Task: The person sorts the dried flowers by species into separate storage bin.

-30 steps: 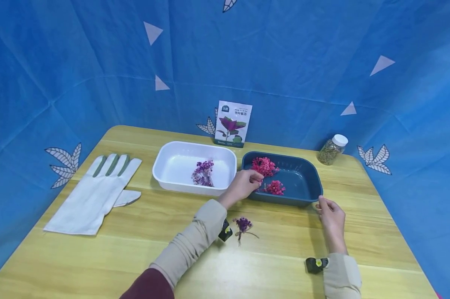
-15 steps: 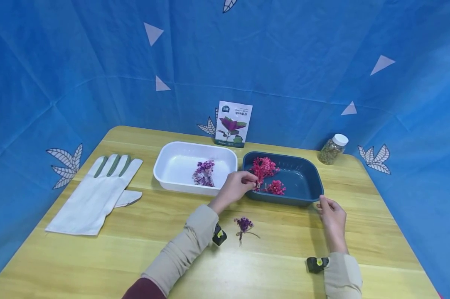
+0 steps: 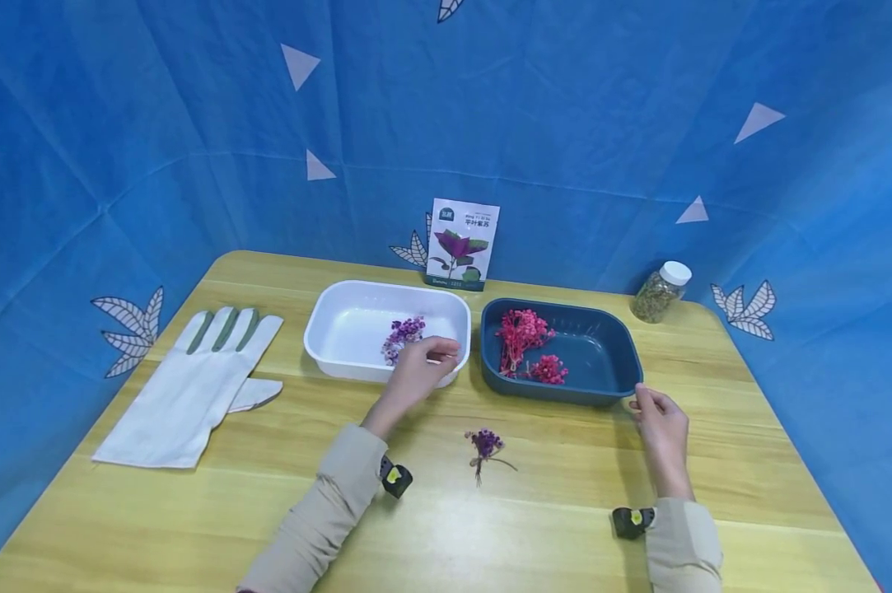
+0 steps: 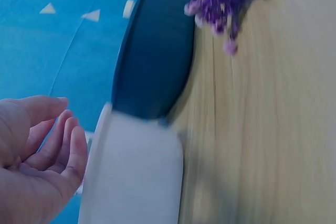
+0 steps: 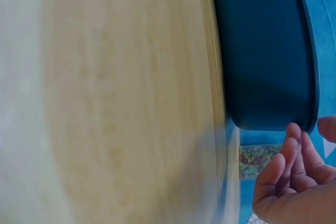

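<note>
My left hand [image 3: 419, 368], fingers loosely curled and holding nothing, hovers over the front right part of the white tray [image 3: 342, 356]. Behind it in the tray lies a bunch of purple dried flowers [image 3: 403, 333], partly hidden by the hand. To its right, the dark blue tray [image 3: 597, 354] contains two bunches of pink dried flowers [image 3: 523, 333] on its left side. My right hand [image 3: 662, 432] holds that tray's front right corner; in the right wrist view its fingertips [image 5: 294, 129] touch under the rim, with the thumb on the other side. One purple flower sprig [image 3: 486, 445] lies on the table.
A white glove [image 3: 186, 395] with green finger stripes lies at the left. Behind the trays a seed packet [image 3: 462, 245] stands upright against the blue curtain [image 3: 564, 99]. At the back right, a tilted-looking jar [image 3: 660, 292] has a white lid.
My left hand has left the pink flowers in the dark blue tray and moved left, to above the white tray. The right hand stays at the dark blue tray's corner.
</note>
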The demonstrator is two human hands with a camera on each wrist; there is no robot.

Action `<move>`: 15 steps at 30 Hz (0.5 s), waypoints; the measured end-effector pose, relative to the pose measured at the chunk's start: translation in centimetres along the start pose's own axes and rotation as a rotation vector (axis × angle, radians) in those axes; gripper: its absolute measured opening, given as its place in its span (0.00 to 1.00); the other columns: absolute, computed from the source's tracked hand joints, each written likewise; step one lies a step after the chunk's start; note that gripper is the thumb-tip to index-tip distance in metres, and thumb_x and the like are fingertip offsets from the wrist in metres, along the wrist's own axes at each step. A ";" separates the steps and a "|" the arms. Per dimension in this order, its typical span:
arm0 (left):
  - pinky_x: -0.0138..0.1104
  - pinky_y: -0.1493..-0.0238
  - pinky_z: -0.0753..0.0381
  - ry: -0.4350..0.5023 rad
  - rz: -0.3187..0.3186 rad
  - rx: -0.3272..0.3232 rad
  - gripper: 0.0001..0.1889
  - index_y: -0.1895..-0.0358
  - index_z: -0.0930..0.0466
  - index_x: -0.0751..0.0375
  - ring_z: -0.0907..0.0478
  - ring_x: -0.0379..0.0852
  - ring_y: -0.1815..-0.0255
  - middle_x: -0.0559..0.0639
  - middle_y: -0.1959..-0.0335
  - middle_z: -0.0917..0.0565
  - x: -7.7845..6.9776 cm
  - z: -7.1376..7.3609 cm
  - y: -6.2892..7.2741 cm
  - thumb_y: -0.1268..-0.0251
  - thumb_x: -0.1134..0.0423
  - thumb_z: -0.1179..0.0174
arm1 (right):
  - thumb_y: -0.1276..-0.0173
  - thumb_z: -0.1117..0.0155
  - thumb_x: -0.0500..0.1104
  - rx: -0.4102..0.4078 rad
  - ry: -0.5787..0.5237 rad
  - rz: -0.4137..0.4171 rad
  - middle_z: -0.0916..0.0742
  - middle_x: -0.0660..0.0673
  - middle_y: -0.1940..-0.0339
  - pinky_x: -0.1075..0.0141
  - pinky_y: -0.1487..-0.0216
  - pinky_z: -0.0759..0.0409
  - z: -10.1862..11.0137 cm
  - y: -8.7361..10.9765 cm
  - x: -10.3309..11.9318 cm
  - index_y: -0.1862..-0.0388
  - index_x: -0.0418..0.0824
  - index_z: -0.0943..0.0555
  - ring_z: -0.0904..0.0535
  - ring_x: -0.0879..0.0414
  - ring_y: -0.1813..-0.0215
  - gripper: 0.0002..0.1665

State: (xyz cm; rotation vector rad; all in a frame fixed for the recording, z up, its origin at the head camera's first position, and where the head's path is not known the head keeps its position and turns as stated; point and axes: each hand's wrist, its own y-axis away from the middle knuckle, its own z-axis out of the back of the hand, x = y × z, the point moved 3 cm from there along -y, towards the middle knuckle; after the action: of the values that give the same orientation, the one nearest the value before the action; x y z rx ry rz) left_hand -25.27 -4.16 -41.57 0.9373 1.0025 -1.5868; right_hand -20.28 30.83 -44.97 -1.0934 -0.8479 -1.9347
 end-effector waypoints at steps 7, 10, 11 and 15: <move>0.38 0.50 0.21 0.008 0.085 -0.100 0.13 0.51 0.19 0.66 0.21 0.50 0.54 0.58 0.58 0.16 1.3 4.8 1.8 0.38 0.68 0.39 | 0.29 0.52 0.61 -0.023 0.044 0.032 0.17 0.52 0.64 0.77 0.65 0.26 0.2 0.3 0.2 0.41 0.34 0.27 0.24 0.65 0.63 0.35; 0.33 0.54 0.21 -0.016 0.079 -0.144 0.13 0.50 0.20 0.67 0.22 0.51 0.55 0.59 0.59 0.16 1.8 7.0 2.3 0.37 0.68 0.40 | 0.29 0.51 0.60 -0.062 0.086 0.048 0.18 0.46 0.59 0.76 0.67 0.27 0.3 0.6 0.6 0.41 0.35 0.27 0.24 0.63 0.63 0.33; 0.31 0.55 0.22 -0.024 0.079 -0.164 0.13 0.50 0.20 0.68 0.22 0.52 0.55 0.60 0.59 0.17 1.8 7.7 2.4 0.37 0.68 0.41 | 0.29 0.51 0.60 -0.076 0.101 0.054 0.18 0.44 0.57 0.76 0.67 0.27 0.3 0.7 0.8 0.42 0.36 0.26 0.24 0.62 0.63 0.32; 0.25 0.59 0.25 -0.063 0.113 -0.252 0.14 0.49 0.20 0.67 0.22 0.49 0.56 0.60 0.60 0.17 2.3 10.2 2.8 0.35 0.65 0.42 | 0.30 0.48 0.59 -0.106 0.130 0.083 0.20 0.48 0.60 0.73 0.67 0.30 0.2 1.4 2.0 0.44 0.37 0.24 0.27 0.62 0.63 0.29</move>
State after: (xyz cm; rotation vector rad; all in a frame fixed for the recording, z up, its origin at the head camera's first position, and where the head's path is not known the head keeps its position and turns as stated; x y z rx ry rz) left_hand -23.94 -14.83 -40.46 0.7521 1.0579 -1.3516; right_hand -19.72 29.78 -42.88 -1.0348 -0.6259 -1.9756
